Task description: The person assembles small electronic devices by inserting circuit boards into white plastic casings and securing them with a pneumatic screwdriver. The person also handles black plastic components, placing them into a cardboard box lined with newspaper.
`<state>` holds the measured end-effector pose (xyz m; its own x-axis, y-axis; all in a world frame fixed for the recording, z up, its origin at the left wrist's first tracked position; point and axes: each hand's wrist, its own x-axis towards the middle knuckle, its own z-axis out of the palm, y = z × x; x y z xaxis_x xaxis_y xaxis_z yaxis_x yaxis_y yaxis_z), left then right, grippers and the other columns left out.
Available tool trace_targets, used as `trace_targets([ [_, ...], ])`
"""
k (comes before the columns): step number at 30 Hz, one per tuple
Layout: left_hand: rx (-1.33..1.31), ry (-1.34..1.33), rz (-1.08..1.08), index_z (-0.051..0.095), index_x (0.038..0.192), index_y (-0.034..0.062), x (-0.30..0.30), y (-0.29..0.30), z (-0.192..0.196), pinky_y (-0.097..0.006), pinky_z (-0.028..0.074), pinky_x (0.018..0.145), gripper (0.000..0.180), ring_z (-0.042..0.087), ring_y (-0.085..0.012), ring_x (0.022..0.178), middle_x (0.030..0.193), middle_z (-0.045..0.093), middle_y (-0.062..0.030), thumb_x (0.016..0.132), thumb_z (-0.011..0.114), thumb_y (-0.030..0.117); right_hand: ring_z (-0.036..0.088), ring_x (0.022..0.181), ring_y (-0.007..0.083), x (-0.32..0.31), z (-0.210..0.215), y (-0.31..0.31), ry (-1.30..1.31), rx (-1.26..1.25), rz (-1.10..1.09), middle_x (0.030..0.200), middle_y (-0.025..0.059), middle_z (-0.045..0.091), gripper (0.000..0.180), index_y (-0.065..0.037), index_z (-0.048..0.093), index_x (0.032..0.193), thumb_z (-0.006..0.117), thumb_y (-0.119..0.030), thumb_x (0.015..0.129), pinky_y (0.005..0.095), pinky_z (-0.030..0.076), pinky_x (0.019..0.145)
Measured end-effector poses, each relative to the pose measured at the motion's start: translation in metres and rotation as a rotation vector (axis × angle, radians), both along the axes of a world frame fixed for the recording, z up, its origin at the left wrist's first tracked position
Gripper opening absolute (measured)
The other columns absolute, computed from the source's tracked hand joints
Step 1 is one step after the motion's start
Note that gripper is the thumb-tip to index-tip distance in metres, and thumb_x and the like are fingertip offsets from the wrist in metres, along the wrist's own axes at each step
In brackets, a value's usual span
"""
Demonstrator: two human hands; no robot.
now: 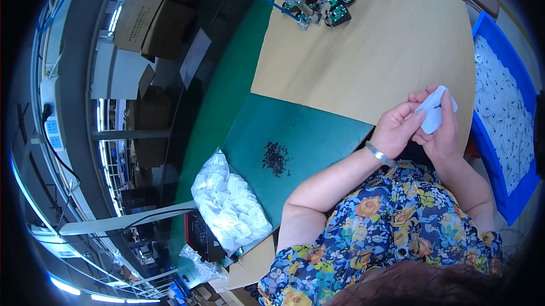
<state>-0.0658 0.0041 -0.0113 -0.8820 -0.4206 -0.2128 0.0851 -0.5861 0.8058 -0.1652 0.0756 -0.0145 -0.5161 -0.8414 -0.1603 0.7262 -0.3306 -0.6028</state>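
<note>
Green counter (295,130) w/ tan board (363,51). Both hands, left hand (397,127) and right hand (443,130), grip one white part (432,110) over board's near edge. Blue bin (499,102) right of board looks full, bag of white parts (230,204) left; most seemingly undone.

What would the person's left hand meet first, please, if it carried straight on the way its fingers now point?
The left hand points right and slightly up, at the white plastic part its fingers already touch. Directly behind that is the right hand, also holding the part. Further on lies the blue bin, though depth is unclear.
</note>
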Motion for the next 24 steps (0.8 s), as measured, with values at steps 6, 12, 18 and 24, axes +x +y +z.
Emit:
trace_targets([
  [6,-1.394,-0.581,0.533,0.06,0.098,0.0024,0.042,-0.148,0.007,-0.033,0.047,0.074,0.025,0.058,-0.0225,0.084,0.093,0.062,-0.0123,0.08,0.061,0.019,0.054,0.074,0.0171,-0.021,0.003,-0.007,-0.061,-0.11,-0.002,0.08,0.0063,0.054,0.032,-0.005,0.05,0.099,0.036,-0.033,0.094,0.0333,0.044,0.075],
  [12,-1.516,-0.94,0.119,0.053,0.114,0.0066,0.003,-0.249,-0.015,-0.04,0.041,0.088,0.048,0.048,-0.0335,0.107,0.117,0.052,-0.0175,0.076,0.064,0.033,0.057,0.074,0.0197,-0.012,-0.005,-0.014,-0.027,-0.037,0.067,0.078,0.0076,0.056,0.032,-0.004,0.05,0.098,0.038,-0.033,0.093,0.0337,0.047,0.071],
  [18,-1.636,-0.902,0.229,0.05,0.118,0.0064,-0.025,-0.271,-0.038,-0.037,0.034,0.096,0.061,0.045,-0.0308,0.112,0.118,0.051,-0.018,0.069,0.069,0.036,0.06,0.072,0.0204,-0.014,-0.001,-0.012,-0.008,-0.077,0.064,0.077,0.0077,0.058,0.029,-0.004,0.051,0.097,0.044,-0.031,0.092,0.033,0.049,0.069],
  [24,-1.357,-1.046,0.168,0.058,0.102,0.0,-0.023,-0.236,-0.013,-0.034,0.044,0.082,0.045,0.056,-0.0299,0.095,0.107,0.058,-0.0165,0.068,0.068,0.027,0.061,0.073,0.02,-0.018,-0.004,-0.006,0.0,-0.042,0.104,0.077,0.0069,0.059,0.026,-0.005,0.052,0.095,0.046,-0.03,0.091,0.0323,0.049,0.068],
])
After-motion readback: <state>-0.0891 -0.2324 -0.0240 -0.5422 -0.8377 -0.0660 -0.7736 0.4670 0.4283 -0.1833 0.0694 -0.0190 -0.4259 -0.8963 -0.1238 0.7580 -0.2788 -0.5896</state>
